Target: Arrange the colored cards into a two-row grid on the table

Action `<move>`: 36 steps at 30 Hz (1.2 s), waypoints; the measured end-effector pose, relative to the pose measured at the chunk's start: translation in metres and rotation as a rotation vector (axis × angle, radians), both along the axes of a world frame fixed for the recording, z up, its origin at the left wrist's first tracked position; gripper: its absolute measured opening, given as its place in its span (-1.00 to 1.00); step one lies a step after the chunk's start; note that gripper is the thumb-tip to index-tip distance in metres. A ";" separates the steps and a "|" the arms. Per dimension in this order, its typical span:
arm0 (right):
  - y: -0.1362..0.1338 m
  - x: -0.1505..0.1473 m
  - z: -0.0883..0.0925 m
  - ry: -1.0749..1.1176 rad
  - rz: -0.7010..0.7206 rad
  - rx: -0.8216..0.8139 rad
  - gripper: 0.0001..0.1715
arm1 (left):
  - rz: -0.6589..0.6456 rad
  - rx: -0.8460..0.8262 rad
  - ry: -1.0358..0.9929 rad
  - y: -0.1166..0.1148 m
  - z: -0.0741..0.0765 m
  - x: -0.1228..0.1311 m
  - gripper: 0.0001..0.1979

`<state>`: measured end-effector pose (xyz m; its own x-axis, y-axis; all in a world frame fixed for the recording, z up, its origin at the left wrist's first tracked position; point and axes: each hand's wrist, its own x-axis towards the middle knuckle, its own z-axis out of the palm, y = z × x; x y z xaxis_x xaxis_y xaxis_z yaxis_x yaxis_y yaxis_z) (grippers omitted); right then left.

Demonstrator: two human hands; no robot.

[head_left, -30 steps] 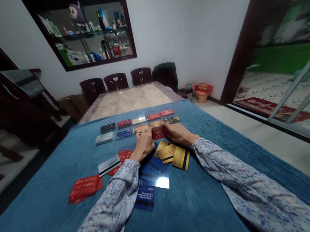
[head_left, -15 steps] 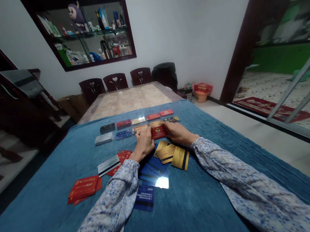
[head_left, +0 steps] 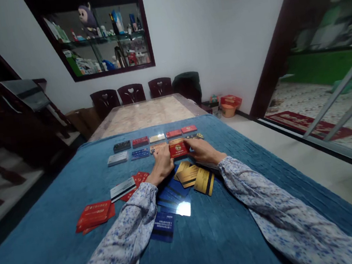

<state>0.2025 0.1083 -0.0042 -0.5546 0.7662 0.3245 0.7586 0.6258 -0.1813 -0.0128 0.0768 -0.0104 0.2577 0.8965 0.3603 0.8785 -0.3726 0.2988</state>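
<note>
My left hand (head_left: pixel 162 165) and my right hand (head_left: pixel 202 150) both pinch a red card (head_left: pixel 178 149), one at each short end, just above the blue cloth (head_left: pixel 208 231). Past it lie two rows of cards (head_left: pixel 156 143) laid side by side. Below my wrists sit a fan of gold cards (head_left: pixel 195 176) and a spread of dark blue cards (head_left: pixel 169 206). To the left lie a pile of red cards (head_left: pixel 94 214), more red cards (head_left: pixel 138 180) and a grey-white card (head_left: pixel 123 188).
The cloth covers a table whose bare marbled top (head_left: pixel 147 114) shows beyond it. Dark chairs (head_left: pixel 132 93) stand at the far end under a glass wall cabinet (head_left: pixel 101 33). A tiled floor (head_left: pixel 330 172) and a sliding door lie to the right.
Both hands have carried the red card slightly farther away, toward the near row of laid-out cards. The other cards have not moved.
</note>
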 end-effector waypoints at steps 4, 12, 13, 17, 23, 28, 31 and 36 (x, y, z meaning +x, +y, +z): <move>0.004 0.003 -0.001 -0.003 0.011 -0.001 -0.32 | -0.001 -0.021 0.015 0.000 0.005 0.002 -0.42; 0.015 0.013 0.005 -0.074 0.025 0.032 -0.39 | -0.036 -0.047 0.167 0.001 0.023 0.004 -0.54; 0.016 0.015 0.007 -0.073 0.032 0.034 -0.40 | -0.037 -0.044 0.185 0.001 0.026 0.005 -0.53; 0.021 0.023 0.015 -0.060 0.061 0.029 -0.46 | -0.038 -0.062 0.228 0.008 0.036 0.010 -0.57; 0.032 0.034 0.027 -0.068 0.055 0.020 -0.51 | -0.072 -0.065 0.223 0.026 0.046 0.019 -0.70; 0.044 0.039 0.038 -0.119 0.015 0.018 -0.51 | -0.055 -0.072 0.246 0.046 0.051 0.030 -0.69; 0.052 0.042 0.043 -0.154 -0.019 0.015 -0.55 | -0.058 -0.068 0.258 0.058 0.054 0.035 -0.67; 0.067 0.049 0.050 -0.183 -0.030 0.038 -0.59 | -0.083 -0.044 0.274 0.079 0.057 0.044 -0.62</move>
